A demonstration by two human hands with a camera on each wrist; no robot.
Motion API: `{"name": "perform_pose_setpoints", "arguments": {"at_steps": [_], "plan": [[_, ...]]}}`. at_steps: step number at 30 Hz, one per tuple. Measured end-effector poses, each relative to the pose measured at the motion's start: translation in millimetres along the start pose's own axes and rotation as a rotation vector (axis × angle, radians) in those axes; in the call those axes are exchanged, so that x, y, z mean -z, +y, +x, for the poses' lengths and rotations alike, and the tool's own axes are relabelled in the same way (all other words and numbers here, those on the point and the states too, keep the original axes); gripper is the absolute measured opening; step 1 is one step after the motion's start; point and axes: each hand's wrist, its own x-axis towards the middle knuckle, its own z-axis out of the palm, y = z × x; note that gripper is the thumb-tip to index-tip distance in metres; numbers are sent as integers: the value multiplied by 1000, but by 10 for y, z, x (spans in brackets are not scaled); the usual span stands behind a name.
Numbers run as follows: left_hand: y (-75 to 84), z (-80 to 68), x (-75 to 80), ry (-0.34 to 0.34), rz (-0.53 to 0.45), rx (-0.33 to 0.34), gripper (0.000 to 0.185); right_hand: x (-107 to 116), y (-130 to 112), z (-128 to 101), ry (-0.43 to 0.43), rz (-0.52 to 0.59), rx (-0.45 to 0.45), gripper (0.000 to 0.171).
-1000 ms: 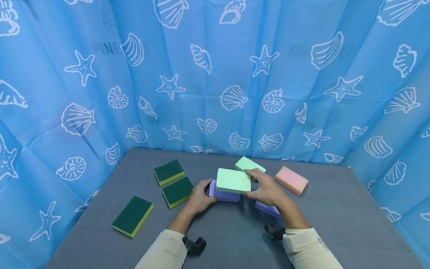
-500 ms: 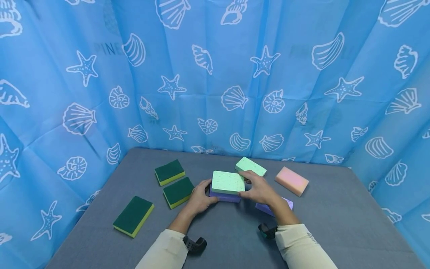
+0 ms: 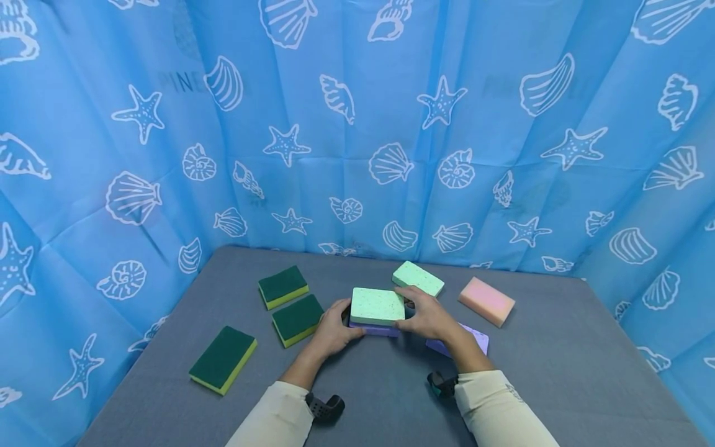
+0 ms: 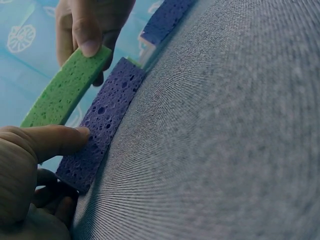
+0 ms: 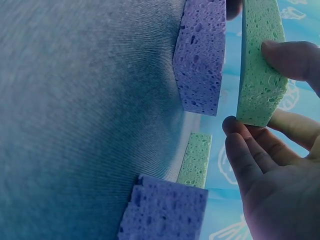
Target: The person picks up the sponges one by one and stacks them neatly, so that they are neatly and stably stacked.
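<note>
A light green sponge point(image 3: 377, 305) is pinched between the thumb and fingers of my right hand point(image 3: 427, 316). It hovers just over a purple sponge point(image 3: 380, 332) that lies on the grey cloth; the right wrist view shows a narrow gap between the green sponge point(image 5: 261, 75) and the purple sponge point(image 5: 200, 60). My left hand point(image 3: 333, 333) grips the purple sponge at its left end, thumb on the near side, as the left wrist view shows. The green sponge hides most of the purple sponge's top in the head view.
Several dark green and yellow scrub sponges lie left, one scrub sponge point(image 3: 222, 360) nearest me. Behind my right hand is a second light green sponge point(image 3: 418, 277). Farther right lies a pink sponge point(image 3: 486, 301). My right forearm partly covers another purple sponge point(image 3: 476, 339). A blue curtain point(image 3: 346, 143) closes the back.
My right hand has brought the light green sponge left and down, from above the purple sponge's right side to closely over it. My left hand keeps its place on the purple sponge.
</note>
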Motion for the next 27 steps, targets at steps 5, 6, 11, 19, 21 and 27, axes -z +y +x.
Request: {"name": "perform_pose_setpoints", "arguments": {"at_steps": [5, 6, 11, 19, 21, 27], "plan": [[12, -6, 0, 4, 2, 1, 76, -23, 30, 5, -8, -17, -6, 73], [15, -8, 1, 3, 1, 4, 75, -28, 34, 6, -10, -17, -7, 73], [31, -14, 6, -3, 5, 11, 75, -45, 42, 4, -29, -7, -15, 73], [64, -10, 11, 12, 16, 8, 74, -54, 30, 7, -17, -4, 4, 72], [65, -4, 8, 12, 25, 7, 74, -58, 33, 8, -16, -9, 6, 72], [50, 2, -3, 8, 30, 15, 74, -73, 52, 3, -15, -21, 12, 72]]}}
